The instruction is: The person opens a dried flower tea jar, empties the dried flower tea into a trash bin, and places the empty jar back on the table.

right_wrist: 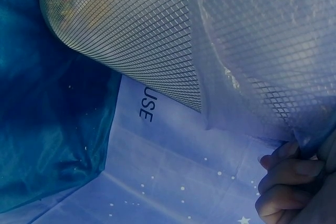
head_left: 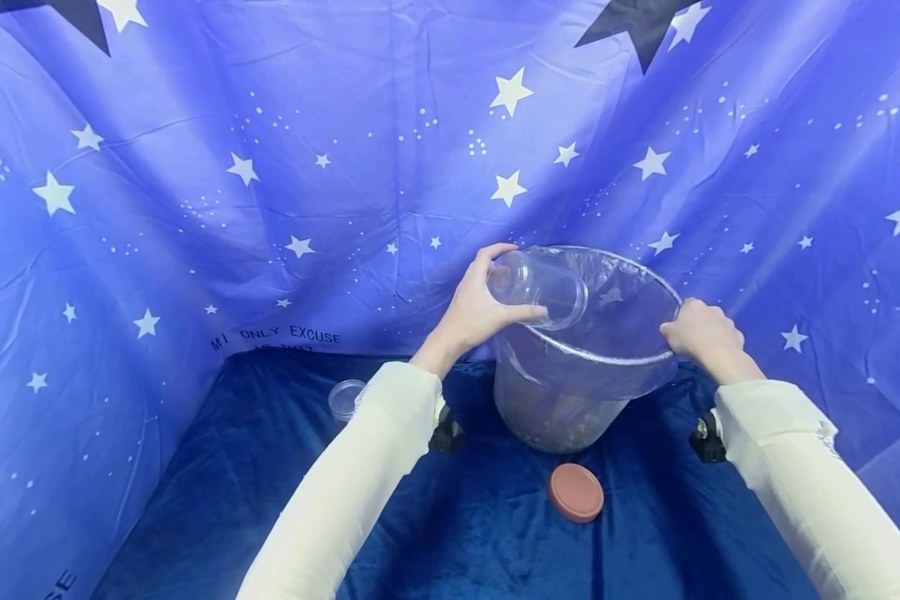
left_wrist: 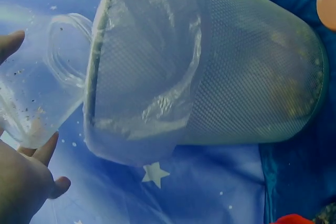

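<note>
My left hand (head_left: 480, 300) grips a clear plastic jar (head_left: 528, 283), tipped on its side with its mouth over the rim of a mesh wastebasket (head_left: 570, 408). Small dark specks cling inside the jar (left_wrist: 31, 93) in the left wrist view. A translucent bag lines the basket and folds down over its rim. On the basket's right side, my right hand (head_left: 705, 333) holds the rim and bag with curled fingers (right_wrist: 289, 187). Yellowish bits show through the mesh near the bottom. The basket leans slightly on the cloth.
A reddish-brown round lid (head_left: 576, 492) lies on the dark blue cloth (head_left: 495, 533) in front of the basket. Left of it, partly behind my left sleeve, stands another clear container (head_left: 345, 398). A blue star-printed curtain (head_left: 390, 167) hangs behind and at both sides.
</note>
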Motion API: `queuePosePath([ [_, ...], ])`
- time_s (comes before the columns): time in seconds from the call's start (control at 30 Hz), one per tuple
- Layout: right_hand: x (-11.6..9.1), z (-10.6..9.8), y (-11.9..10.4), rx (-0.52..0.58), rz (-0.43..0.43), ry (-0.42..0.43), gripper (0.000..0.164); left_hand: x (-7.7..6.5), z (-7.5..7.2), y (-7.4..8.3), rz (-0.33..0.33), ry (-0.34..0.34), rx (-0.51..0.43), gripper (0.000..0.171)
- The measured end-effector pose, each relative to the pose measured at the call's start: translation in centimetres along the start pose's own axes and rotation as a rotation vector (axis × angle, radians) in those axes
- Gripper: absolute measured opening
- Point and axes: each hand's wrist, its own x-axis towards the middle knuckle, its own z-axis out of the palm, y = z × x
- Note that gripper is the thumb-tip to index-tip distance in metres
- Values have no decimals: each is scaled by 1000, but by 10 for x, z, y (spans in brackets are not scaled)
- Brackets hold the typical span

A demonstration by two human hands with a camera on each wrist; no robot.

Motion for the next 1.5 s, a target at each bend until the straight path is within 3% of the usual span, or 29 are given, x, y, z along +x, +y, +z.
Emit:
queuePosePath([
  [0.2, 1, -1, -1, -3, 4, -2, 53, -4, -11, -3, -67, -18, 16, 86],
  [0.4, 2, -1, -1, -1, 1, 0, 54, -7, -20, -5, -64, -39, 37, 84],
  [0.63, 1, -3, -2, 5, -8, 4, 49, -11, -29, -4, -60, -31, 158, 86],
  [0.83, 0, -2, -1, 11, -10, 5, 48, -13, -34, -3, -89, -64, 238, 87],
  [1.3, 2, -1, 2, 7, -16, -1, 47, -11, -39, -6, 22, -183, 418, 99],
  [1.5, 1, 0, 2, 2, -13, -14, 52, -13, -39, -9, 33, -237, 467, 101],
])
